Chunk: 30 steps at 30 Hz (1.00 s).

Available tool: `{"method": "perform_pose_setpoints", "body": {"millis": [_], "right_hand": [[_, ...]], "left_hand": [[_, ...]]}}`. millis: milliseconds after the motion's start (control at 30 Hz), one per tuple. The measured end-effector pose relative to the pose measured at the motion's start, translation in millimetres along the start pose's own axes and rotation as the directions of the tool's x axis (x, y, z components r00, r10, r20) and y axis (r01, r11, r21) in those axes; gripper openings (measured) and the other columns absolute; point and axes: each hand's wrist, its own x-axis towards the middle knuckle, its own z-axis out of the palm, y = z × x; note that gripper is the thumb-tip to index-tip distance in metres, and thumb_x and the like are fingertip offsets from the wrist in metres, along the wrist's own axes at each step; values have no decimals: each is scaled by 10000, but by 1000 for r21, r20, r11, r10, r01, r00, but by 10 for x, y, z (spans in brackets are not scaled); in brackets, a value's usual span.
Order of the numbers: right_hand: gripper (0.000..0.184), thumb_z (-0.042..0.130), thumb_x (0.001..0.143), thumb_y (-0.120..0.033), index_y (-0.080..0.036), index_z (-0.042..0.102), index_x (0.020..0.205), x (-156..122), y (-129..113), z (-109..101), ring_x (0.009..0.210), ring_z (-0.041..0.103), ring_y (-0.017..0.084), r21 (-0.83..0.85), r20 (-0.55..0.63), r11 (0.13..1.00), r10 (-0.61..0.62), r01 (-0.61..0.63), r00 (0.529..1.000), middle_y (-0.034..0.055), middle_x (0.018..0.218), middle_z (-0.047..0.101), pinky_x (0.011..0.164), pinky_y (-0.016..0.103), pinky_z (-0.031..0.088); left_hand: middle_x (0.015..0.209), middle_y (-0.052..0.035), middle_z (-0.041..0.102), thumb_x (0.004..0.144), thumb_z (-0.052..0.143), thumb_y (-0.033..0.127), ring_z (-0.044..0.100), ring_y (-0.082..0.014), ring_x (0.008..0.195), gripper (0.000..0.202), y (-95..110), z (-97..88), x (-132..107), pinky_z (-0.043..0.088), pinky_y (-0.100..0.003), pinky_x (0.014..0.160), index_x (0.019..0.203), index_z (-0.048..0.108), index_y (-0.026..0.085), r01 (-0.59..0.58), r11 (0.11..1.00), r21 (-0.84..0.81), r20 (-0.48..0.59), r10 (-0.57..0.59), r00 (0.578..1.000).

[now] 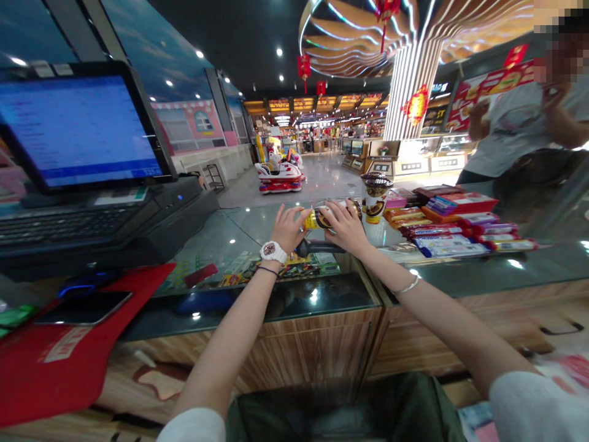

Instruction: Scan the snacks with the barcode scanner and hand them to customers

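Left hand (288, 228): clamped on yellow end of snack cup (316, 219).
Right hand (344, 226): clamped over its middle, seemingly for steadiness.
Snack cup: sideways, between both hands.
Upright cup (376, 202): beyond right hand, on worktop (243, 220).

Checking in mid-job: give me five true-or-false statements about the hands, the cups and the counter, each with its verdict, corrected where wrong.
1. The left hand and right hand both touch a yellow and dark-brown printed cup lying on its side. True.
2. The chunky white wristwatch is on the right wrist. False: the watch is on the left wrist.
3. A dark-lidded printed cup stands upright to the right of the hands. True.
4. The flat, dark-screened phone lies on a blue mat. False: the phone lies on a red mat.
5. The black-framed monitor's screen is dark. False: the monitor shows a lit blue screen.
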Motion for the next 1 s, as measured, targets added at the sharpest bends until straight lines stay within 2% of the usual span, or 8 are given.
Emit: {"method": "perform_pose_setpoints", "body": {"millis": [167, 333, 467, 567, 700, 833, 1000], "right_hand": [[602, 533, 867, -218, -125, 434, 1453, 7, -23, -25, 1408, 390, 298, -9, -1, 1000, 5, -5, 1000, 161, 1499, 467, 1228, 546, 175], [643, 568, 851, -189, -167, 413, 1474, 13, -40, -43, 1418, 373, 299, -23, 27, 1000, 19, -19, 999, 144, 1498, 461, 1227, 561, 173], [577, 547, 843, -124, -185, 489, 1414, 7, -23, -25, 1387, 419, 284, -50, 19, 997, 51, -50, 999, 132, 1413, 539, 1223, 552, 196], [549, 529, 845, -113, -200, 516, 1387, 3, -3, -14, 1392, 415, 282, -44, 12, 998, 46, -46, 999, 119, 1419, 545, 1216, 549, 216], [571, 540, 847, -142, -184, 490, 1414, 4, 3, -15, 1417, 380, 295, -17, 29, 999, 44, -44, 999, 127, 1486, 491, 1218, 565, 201], [592, 538, 851, -144, -170, 464, 1437, 4, -8, -36, 1423, 375, 289, 0, 58, 999, 38, -38, 998, 135, 1497, 477, 1229, 554, 178], [617, 516, 884, -163, -180, 395, 1489, -1, -15, -54, 1444, 340, 293, 36, 78, 999, 14, -17, 997, 135, 1517, 449, 1228, 558, 171]], "left_hand": [[1290, -85, 629, 888, 626, 328, 563, -273, 1216, 517, 6, -23, -26, 164, -563, 1235, 1392, 526, 266, 11, 1000, 21, -60, -10, 998], [1239, -83, 661, 902, 606, 389, 578, -281, 1182, 526, 16, -31, -30, 112, -602, 1233, 1404, 521, 260, 29, 1000, 4, -49, -28, 998], [1179, -85, 689, 912, 584, 418, 590, -277, 1162, 518, 55, -18, -16, 119, -601, 1231, 1392, 529, 232, 21, 1000, -21, -12, -21, 1000], [1159, -87, 702, 921, 569, 431, 601, -269, 1144, 506, 70, -7, -6, 136, -588, 1231, 1374, 537, 208, 34, 999, -43, 12, -33, 999], [1226, -100, 677, 921, 568, 441, 590, -266, 1175, 532, 47, 0, 3, 177, -563, 1225, 1386, 511, 189, 64, 996, -61, -6, -64, 998], [1332, -100, 611, 869, 647, 403, 558, -275, 1236, 585, 22, 5, 7, 204, -547, 1220, 1407, 497, 228, 10, 999, -49, -1, -10, 1000], [1308, -82, 619, 869, 637, 321, 573, -268, 1215, 515, 27, 4, -3, 208, -559, 1221, 1372, 538, 266, 2, 999, -45, -3, -3, 1000]]}}
